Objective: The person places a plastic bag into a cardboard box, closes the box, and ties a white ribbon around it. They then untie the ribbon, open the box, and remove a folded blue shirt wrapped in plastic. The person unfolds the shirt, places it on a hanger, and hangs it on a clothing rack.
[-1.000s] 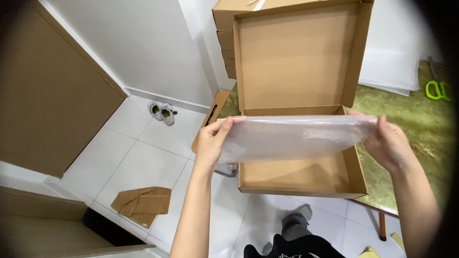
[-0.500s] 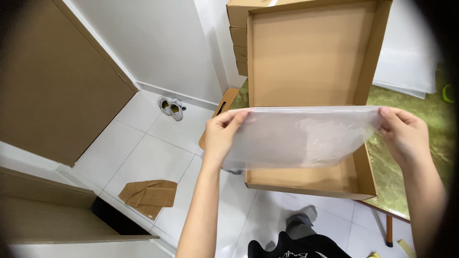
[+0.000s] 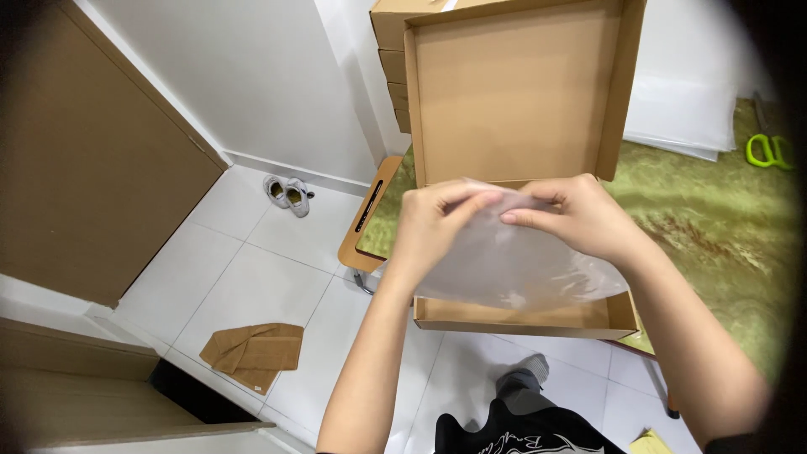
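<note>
Both hands meet over an open cardboard box (image 3: 513,318) at the table's near edge. My left hand (image 3: 437,223) and my right hand (image 3: 576,214) each pinch the top edge of a clear plastic bag (image 3: 513,265), fingertips almost touching. The bag hangs down over the box's shallow tray. The box lid (image 3: 513,92) stands upright behind the hands.
The box rests on a table with a green cloth (image 3: 723,227). Stacked cardboard boxes (image 3: 391,59) stand at the back, white sheets (image 3: 681,109) and green scissors (image 3: 769,151) at the right. On the tiled floor lie shoes (image 3: 286,195) and a folded brown cardboard piece (image 3: 252,353).
My hands, which held the bag stretched wide by its two ends, have come together at the middle. The bag now hangs bunched below them.
</note>
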